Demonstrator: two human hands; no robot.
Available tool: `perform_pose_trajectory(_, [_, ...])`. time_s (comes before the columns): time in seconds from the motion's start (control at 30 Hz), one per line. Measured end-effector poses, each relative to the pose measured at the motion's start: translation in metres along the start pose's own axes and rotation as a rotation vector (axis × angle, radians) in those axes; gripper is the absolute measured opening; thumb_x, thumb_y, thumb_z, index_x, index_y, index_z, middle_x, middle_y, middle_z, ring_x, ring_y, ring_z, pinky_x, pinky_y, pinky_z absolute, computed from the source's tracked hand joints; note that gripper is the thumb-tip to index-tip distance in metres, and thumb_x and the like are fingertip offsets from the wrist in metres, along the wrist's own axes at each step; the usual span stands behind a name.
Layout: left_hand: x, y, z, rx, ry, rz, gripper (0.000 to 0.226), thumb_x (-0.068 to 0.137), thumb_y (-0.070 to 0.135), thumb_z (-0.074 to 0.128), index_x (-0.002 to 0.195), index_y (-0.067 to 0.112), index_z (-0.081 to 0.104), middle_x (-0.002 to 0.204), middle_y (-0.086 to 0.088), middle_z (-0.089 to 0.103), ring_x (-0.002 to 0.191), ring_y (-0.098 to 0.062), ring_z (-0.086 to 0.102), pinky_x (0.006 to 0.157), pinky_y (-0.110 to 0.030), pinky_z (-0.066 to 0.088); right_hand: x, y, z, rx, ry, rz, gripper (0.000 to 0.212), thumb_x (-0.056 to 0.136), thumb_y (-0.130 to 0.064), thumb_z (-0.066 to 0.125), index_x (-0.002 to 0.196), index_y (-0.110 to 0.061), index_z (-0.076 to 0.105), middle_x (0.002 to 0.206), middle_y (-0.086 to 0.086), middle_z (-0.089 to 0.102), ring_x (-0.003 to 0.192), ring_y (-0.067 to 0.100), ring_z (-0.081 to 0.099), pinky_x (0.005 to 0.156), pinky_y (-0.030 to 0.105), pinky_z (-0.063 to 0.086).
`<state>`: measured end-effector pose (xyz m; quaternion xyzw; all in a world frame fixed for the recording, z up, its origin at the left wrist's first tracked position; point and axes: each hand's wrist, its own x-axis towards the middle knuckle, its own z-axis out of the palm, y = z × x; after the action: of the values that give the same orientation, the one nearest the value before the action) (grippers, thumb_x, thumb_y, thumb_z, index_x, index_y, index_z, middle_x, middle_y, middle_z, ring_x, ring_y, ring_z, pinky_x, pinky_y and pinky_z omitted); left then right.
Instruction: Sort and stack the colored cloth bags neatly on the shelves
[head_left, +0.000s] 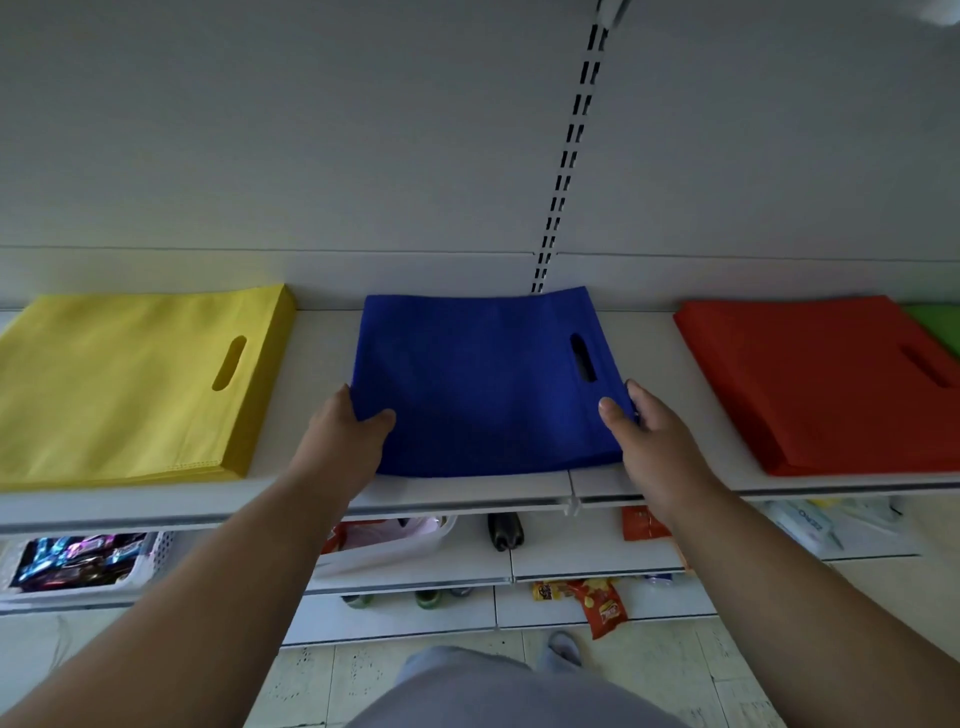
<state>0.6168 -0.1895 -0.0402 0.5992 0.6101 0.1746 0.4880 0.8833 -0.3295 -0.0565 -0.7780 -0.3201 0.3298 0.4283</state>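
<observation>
A blue cloth bag stack (483, 384) lies flat in the middle of the white shelf (322, 364). My left hand (345, 441) pinches its left edge, thumb on top. At the right edge my right hand (647, 431) grips the stack the same way, beside the cut-out handle. A yellow bag stack (130, 384) lies to the left. On the right lies a red bag stack (821, 384), with a green bag (937, 325) showing at its far right corner.
Behind the shelf runs a white back panel with a slotted upright (569, 161). Lower shelves hold a white basket of wrapped snacks (78, 564), another basket (389, 540), packets and bottles. An orange snack bag (602, 605) lies low near the tiled floor.
</observation>
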Motion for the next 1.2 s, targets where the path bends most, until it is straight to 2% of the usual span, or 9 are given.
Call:
perform_pose_trajectory(0.1, [0.000,-0.002,0.000,0.042,-0.019,0.031,0.038,0.096,0.026,0.052,0.133,0.023,0.045,0.116,-0.005,0.059,0.097,-0.021,0.060,0.079,-0.037,0.053,-0.009,0.003,-0.004,-0.072,-0.031,-0.043,0.092,0.070,-0.079,0.060,0.147,-0.035,0.035,0.143,-0.010,0.050,0.130,0.011,0.049,0.107,0.043,0.043])
perform_pose_trajectory(0.23, [-0.005,-0.008,-0.006,-0.072,-0.038,0.038,0.042,0.095,0.023,0.059,0.136,0.022,0.048,0.108,0.002,0.064,0.098,-0.020,0.062,0.088,-0.041,0.053,-0.018,-0.006,-0.019,-0.304,-0.169,-0.134,0.097,0.072,-0.035,0.085,0.144,-0.049,0.022,0.122,-0.035,0.047,0.107,-0.011,0.049,0.091,0.019,0.042])
perform_pose_trajectory(0.33, [-0.009,-0.012,-0.009,-0.103,-0.056,0.054,0.046,0.091,0.023,0.064,0.136,0.021,0.050,0.108,0.004,0.065,0.098,-0.019,0.063,0.091,-0.043,0.053,-0.016,-0.009,-0.023,-0.519,-0.163,-0.224,0.115,0.072,-0.030,0.086,0.153,-0.039,0.004,0.137,-0.021,0.035,0.121,-0.002,0.038,0.097,0.020,0.034])
perform_pose_trajectory(0.43, [-0.010,-0.013,-0.010,-0.044,-0.060,0.098,0.046,0.087,0.023,0.070,0.129,0.024,0.051,0.106,0.005,0.065,0.097,-0.017,0.063,0.089,-0.042,0.054,-0.012,-0.006,-0.024,-0.604,-0.148,-0.282,0.108,0.078,-0.032,0.081,0.156,-0.028,0.006,0.156,-0.006,0.026,0.138,0.011,0.032,0.110,0.028,0.032])
perform_pose_trajectory(0.6, [-0.021,-0.020,-0.011,0.213,-0.090,0.329,0.075,0.072,0.015,0.083,0.128,0.035,0.038,0.102,0.011,0.059,0.092,-0.010,0.061,0.079,-0.027,0.053,-0.008,-0.002,-0.029,-0.574,-0.121,-0.307,0.100,0.077,-0.033,0.081,0.155,-0.027,0.018,0.154,-0.004,0.034,0.137,0.012,0.036,0.113,0.033,0.033])
perform_pose_trajectory(0.67, [-0.022,-0.023,-0.013,0.259,-0.072,0.333,0.080,0.071,0.018,0.084,0.135,0.034,0.037,0.103,0.011,0.060,0.093,-0.010,0.062,0.081,-0.032,0.055,-0.006,0.001,-0.032,-0.554,-0.111,-0.311,0.101,0.075,-0.035,0.082,0.154,-0.027,0.020,0.151,-0.004,0.038,0.135,0.013,0.039,0.112,0.035,0.036])
perform_pose_trajectory(0.77, [-0.021,-0.023,-0.016,0.251,-0.064,0.294,0.076,0.072,0.019,0.082,0.135,0.032,0.041,0.104,0.008,0.063,0.093,-0.012,0.064,0.084,-0.041,0.057,-0.006,0.003,-0.031,-0.544,-0.116,-0.344,0.102,0.075,-0.035,0.082,0.153,-0.031,0.017,0.145,-0.008,0.043,0.129,0.011,0.045,0.107,0.036,0.042])
perform_pose_trajectory(0.97, [-0.020,-0.023,-0.018,0.286,-0.044,0.286,0.067,0.073,0.023,0.082,0.130,0.030,0.047,0.098,0.010,0.066,0.089,-0.009,0.064,0.082,-0.036,0.057,-0.013,0.010,-0.026,-0.429,-0.062,-0.359,0.087,0.076,-0.030,0.082,0.148,-0.034,0.032,0.121,-0.019,0.054,0.108,0.001,0.052,0.087,0.013,0.040])
perform_pose_trajectory(1.2, [-0.019,-0.027,-0.016,0.228,-0.035,0.353,0.081,0.075,0.012,0.080,0.140,0.034,0.036,0.105,0.011,0.061,0.090,-0.009,0.064,0.074,-0.023,0.053,-0.013,0.010,-0.028,-0.379,-0.070,-0.304,0.087,0.076,-0.024,0.082,0.148,-0.036,0.034,0.128,-0.016,0.055,0.114,0.003,0.052,0.094,0.020,0.039])
